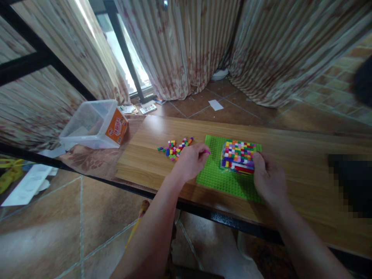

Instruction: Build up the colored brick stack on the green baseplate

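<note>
Where right hand [270,174] touches, brick block [236,151], just left

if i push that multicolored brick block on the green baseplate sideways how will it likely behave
The multicolored brick block should feel fairly stiff, since its small bricks look closely packed in rows. It seems unlikely to tip easily, looking wider than tall. The green baseplate might slide along with it if the studs grip the block.

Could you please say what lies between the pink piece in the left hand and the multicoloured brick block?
The head view shows a strip of studded green baseplate between them.
</note>
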Available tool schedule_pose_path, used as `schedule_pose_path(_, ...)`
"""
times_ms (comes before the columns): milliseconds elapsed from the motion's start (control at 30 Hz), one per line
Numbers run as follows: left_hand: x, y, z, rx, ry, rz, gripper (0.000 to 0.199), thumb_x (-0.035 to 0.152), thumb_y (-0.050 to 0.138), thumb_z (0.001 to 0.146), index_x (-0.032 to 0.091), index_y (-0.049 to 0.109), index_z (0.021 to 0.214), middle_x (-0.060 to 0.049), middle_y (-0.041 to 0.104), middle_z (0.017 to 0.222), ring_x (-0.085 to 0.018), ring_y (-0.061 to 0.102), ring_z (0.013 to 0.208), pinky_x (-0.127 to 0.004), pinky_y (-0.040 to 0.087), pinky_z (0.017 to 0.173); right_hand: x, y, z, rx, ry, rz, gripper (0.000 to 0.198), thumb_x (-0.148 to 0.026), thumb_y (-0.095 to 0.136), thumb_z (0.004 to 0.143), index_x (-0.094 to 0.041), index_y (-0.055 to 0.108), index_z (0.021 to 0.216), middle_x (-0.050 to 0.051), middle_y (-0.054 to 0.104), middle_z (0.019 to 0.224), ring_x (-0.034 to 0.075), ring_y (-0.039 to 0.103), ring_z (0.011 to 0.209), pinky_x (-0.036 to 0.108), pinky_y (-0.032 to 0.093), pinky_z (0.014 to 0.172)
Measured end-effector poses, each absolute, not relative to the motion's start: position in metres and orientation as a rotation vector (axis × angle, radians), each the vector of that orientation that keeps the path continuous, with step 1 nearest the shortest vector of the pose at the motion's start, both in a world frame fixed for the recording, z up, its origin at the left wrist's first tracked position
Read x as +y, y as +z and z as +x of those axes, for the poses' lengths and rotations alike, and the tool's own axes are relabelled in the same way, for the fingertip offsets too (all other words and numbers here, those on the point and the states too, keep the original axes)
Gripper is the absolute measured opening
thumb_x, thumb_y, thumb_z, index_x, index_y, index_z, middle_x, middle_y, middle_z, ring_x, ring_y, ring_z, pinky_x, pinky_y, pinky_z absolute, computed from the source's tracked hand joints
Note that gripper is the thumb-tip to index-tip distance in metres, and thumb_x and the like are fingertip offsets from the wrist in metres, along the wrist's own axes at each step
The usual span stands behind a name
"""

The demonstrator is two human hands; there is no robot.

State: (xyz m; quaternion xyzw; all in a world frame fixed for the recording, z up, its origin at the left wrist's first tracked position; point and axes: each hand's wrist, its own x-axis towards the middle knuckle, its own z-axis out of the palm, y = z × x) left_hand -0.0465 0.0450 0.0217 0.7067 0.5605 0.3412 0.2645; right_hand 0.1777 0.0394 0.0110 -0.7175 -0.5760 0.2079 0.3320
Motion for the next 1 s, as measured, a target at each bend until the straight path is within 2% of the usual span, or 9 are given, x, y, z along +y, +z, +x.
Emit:
schedule_pose_path(533,0.0444,0.0241,-0.045,1.473,0.937,1.876,0.012,0.01,0.056,0.088,0.016,0.066,0.083,0.0,0.069,0.072,-0.012,0.061,0.066,-0.024,0.044,0.065,0.0395,0.0091,0.1783,-1.509,0.528,-1.883,0.056,-0.056,0.035,0.093,-0.017,0.073,0.109,0.014,0.073,0.097,0.028,0.064,0.089,0.039,0.045,0.077)
schedule_pose_path(867,0.044,0.0231,-0.0448,1.462,0.906,1.884,0.013,0.011,0.055,0.088,0.017,0.065,0.083,0.0,0.068,0.071,-0.012,0.061,0.067,-0.024,0.045,0.066,0.04,0.0063,0.1792,-1.502,0.51,-1.877,0.057,-0.056,0.035,0.094,-0.018,0.074,0.108,0.012,0.073,0.091,0.027,0.062,0.08,0.038,0.043,0.073)
schedule_pose_path(1000,0.0443,0.022,-0.0445,1.464,0.905,1.889,0.013,0.011,0.055,0.088,0.017,0.065,0.083,0.001,0.069,0.072,-0.012,0.061,0.067,-0.024,0.046,0.066,0.04,0.0068,0.1791,-1.494,0.509,-1.87,0.056,-0.056,0.036,0.093,-0.018,0.074,0.108,0.012,0.073,0.093,0.027,0.062,0.082,0.038,0.044,0.073)
